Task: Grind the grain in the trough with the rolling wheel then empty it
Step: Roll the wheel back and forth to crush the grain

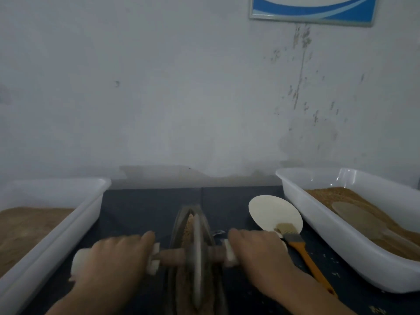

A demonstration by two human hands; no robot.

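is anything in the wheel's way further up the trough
Nothing but grain. The wheel stands in the trough, both hands on its axle handles, and the channel ahead holds only that grain.

A plain workroom for hand-milling grain: the dark worktable (141,208) stands against a stained, flaking grey wall (181,98). On that table, white plastic tubs (302,192) of brown meal sit at both ends.

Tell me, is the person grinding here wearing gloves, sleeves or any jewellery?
No. The left hand and right hand are bare, with no gloves, rings or watch showing. Both forearms are uncovered as far as the picture's lower edge; no sleeve shows. The picture is blurred.
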